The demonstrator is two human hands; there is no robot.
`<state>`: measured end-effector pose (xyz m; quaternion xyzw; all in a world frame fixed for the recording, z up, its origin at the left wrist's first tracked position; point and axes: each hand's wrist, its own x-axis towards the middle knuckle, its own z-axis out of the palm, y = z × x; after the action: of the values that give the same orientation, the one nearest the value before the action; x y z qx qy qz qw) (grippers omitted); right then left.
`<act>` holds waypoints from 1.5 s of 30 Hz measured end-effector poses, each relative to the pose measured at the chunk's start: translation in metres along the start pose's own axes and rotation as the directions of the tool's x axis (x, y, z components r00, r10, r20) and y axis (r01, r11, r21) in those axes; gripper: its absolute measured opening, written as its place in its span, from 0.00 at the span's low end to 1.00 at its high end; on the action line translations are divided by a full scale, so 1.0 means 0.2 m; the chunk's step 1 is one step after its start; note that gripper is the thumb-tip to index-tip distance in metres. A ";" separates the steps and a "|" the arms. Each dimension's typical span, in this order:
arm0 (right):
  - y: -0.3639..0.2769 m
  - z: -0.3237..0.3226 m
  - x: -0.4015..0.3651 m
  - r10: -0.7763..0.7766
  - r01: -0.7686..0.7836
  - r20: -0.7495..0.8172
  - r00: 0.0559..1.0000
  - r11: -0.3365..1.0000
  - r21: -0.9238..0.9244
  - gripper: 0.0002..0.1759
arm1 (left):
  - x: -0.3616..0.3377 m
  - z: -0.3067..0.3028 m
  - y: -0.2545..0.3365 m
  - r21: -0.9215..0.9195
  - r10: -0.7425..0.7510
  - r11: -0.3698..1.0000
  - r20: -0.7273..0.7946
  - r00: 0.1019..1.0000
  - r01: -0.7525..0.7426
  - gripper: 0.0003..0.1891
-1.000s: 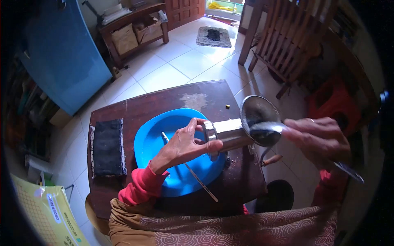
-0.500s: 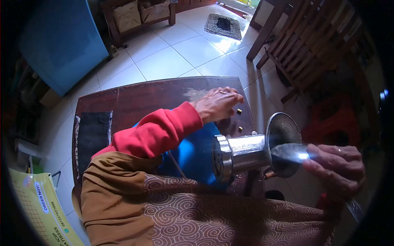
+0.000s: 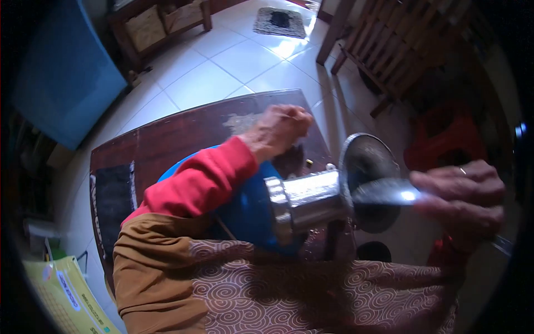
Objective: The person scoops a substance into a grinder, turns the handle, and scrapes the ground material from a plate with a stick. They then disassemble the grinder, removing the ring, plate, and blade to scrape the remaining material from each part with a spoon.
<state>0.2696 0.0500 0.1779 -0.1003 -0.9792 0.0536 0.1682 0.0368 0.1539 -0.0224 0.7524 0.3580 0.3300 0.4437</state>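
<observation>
My right hand, on the right, grips a metal spoon. The spoon's shiny, blurred bowl lies over the mouth of the funnel of a silver hand-crank-type grinder. My left hand, in a red sleeve, is closed above the far right part of the wooden table, fingers curled in; what they hold, if anything, is hidden. A small yellow-green piece lies on the table just below it. Under my left forearm, beside the grinder's open end, is a blue basin, partly covered.
The dark wooden table carries a folded black cloth at its left. A wooden chair and a red plastic stool stand at the right. A blue fridge-like cabinet is at the left. Crumbs lie near the grinder.
My left hand has closed more tightly, and only one of the two yellow-green pieces still shows. The spoon stays at the funnel. The whole view has shifted.
</observation>
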 end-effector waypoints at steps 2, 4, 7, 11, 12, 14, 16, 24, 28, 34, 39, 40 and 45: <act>0.02 -0.02 -0.02 0.006 -0.006 -0.011 1.000 1.000 0.005 0.08 | -0.01 -0.07 0.09 0.422 0.275 0.875 -0.034 0.961 -0.235 0.03; 0.01 -0.05 -0.04 0.004 -0.004 -0.011 1.000 1.000 0.012 0.07 | -0.03 -0.13 0.23 0.524 0.430 0.796 -0.137 0.892 -0.303 0.02; -0.02 -0.11 -0.07 -0.140 0.140 0.007 0.990 0.990 -0.011 0.09 | -0.10 -0.15 0.47 0.484 0.394 0.831 -0.165 0.904 -0.274 0.05; -0.01 0.01 -0.04 -0.118 0.108 -0.100 0.988 0.989 -0.104 0.10 | -0.15 -0.06 0.60 0.401 0.452 0.834 -0.102 0.886 -0.380 0.05; 0.00 0.00 -0.04 -0.097 0.089 -0.094 0.991 0.992 -0.090 0.08 | -0.15 -0.04 0.63 0.409 0.451 0.827 -0.073 0.890 -0.386 0.05; -0.04 -0.10 -0.05 0.005 -0.006 -0.040 0.999 0.999 -0.033 0.06 | -0.17 0.00 0.67 0.428 0.442 0.815 -0.024 0.897 -0.390 0.05; -0.09 -0.18 -0.05 0.047 -0.048 -0.009 0.999 0.998 -0.043 0.06 | -0.19 0.02 0.68 0.517 0.421 0.773 0.014 0.907 -0.366 0.04; -0.12 -0.08 -0.07 0.035 -0.036 -0.140 0.990 0.999 -0.007 0.07 | -0.24 0.00 0.71 0.591 0.473 0.677 0.107 0.874 -0.439 0.05; -0.11 -0.05 -0.05 0.036 -0.028 -0.168 0.985 0.998 0.049 0.07 | -0.28 -0.03 0.73 0.642 0.456 0.650 0.098 0.885 -0.406 0.07; -0.13 -0.08 -0.02 0.079 -0.083 -0.055 0.995 0.994 -0.075 0.12 | -0.49 -0.01 0.79 0.691 0.332 0.665 0.066 0.941 -0.283 0.10; -0.21 -0.03 0.10 0.210 -0.193 0.080 0.975 0.964 -0.181 0.18 | -0.70 -0.01 0.86 0.622 0.243 0.759 0.002 0.970 -0.191 0.14; -0.22 -0.04 0.13 0.238 -0.213 0.101 0.966 0.954 -0.211 0.19 | -0.72 -0.02 0.86 0.636 0.250 0.750 -0.019 0.968 -0.181 0.14; -0.19 0.05 0.08 0.246 -0.257 -0.075 0.966 0.905 -0.340 0.12 | -0.86 -0.12 0.77 0.768 0.158 0.634 -0.023 0.987 -0.084 0.16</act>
<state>0.2447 0.0164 0.1788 -0.2544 -0.9494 -0.1002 0.1544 -0.0349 -0.0336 0.0959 0.8761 0.4318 0.2097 0.0451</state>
